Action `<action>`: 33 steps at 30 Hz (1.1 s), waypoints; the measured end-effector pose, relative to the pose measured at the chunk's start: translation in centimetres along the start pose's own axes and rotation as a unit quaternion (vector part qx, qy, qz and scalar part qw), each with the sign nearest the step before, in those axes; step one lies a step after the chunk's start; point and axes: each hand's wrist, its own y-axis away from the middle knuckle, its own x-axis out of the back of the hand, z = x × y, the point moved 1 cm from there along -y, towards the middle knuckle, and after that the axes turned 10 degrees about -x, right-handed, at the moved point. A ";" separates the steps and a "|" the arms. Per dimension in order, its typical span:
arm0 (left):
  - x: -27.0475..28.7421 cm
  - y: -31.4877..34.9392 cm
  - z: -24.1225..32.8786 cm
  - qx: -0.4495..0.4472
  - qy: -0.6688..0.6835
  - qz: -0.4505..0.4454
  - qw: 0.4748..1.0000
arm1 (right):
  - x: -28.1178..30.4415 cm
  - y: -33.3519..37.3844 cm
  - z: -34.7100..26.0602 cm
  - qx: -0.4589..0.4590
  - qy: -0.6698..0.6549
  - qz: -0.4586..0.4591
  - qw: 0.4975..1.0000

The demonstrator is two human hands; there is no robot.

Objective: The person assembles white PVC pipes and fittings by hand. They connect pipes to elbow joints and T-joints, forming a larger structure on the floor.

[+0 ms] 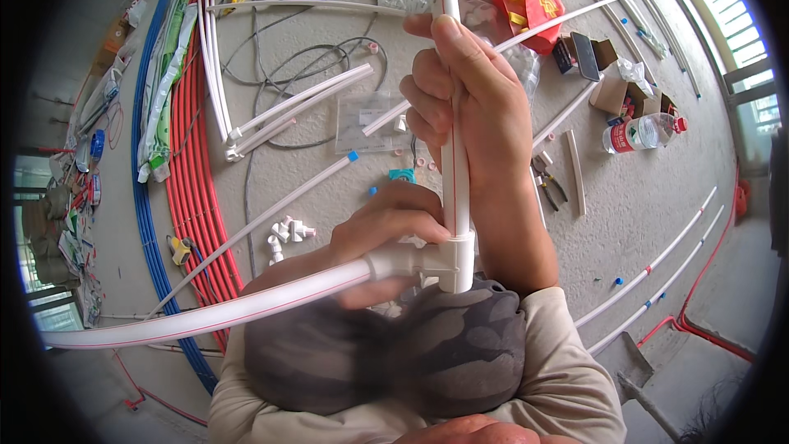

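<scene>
A white plastic pipe (pixel 459 156) with a thin red line stands upright before me, its lower end in the socket of a white tee fitting (pixel 465 261). My right hand (pixel 472 74) is closed round this pipe well above the tee, thumb lying along it. My left hand (pixel 386 222) is closed round the tee's side branch, with fingertips touching near the socket and other fingers showing below. From that branch a second white pipe (pixel 246 308) runs out to the left. The fitting is just above my knees, in camouflage trousers (pixel 468 333). Part of the left palm is hidden.
Blue pipes (pixel 148 197) and red pipes (pixel 191 173) lie along the left. Loose white fittings (pixel 288 230), cut pipes (pixel 304 99) and a grey cable (pixel 259 74) are on the concrete floor. At right are pliers (pixel 549 181), a water bottle (pixel 645 132) and a red bag (pixel 526 0).
</scene>
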 end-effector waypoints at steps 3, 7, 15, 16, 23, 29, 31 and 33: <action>-0.3 0.1 0.0 -0.017 -0.018 0.003 1.000 | 0.0 0.1 0.0 -0.008 0.008 -0.006 1.000; -0.6 0.6 0.0 -0.013 0.017 0.027 0.999 | -0.1 0.2 0.1 -0.007 0.012 -0.004 1.000; -1.9 2.0 -0.6 -0.021 0.086 0.081 0.993 | -0.2 -0.2 0.6 -0.016 0.033 -0.015 0.999; -1.9 2.1 -0.6 -0.018 0.094 0.083 0.992 | -0.3 -0.2 0.7 -0.017 0.032 -0.014 0.999; -1.3 1.3 -0.8 -0.073 0.014 0.043 0.996 | -0.6 -0.3 0.9 -0.017 0.038 -0.017 0.999; -1.7 1.8 -1.3 -0.069 0.049 0.090 0.992 | -1.2 -0.1 0.6 -0.016 0.043 -0.010 0.999; -1.8 2.1 -1.3 -0.042 0.076 0.109 0.990 | -1.4 0.0 0.4 -0.012 0.042 -0.009 0.999; -1.0 2.3 -0.9 -0.012 0.064 0.065 0.996 | -1.5 0.0 0.3 -0.005 0.041 -0.008 0.999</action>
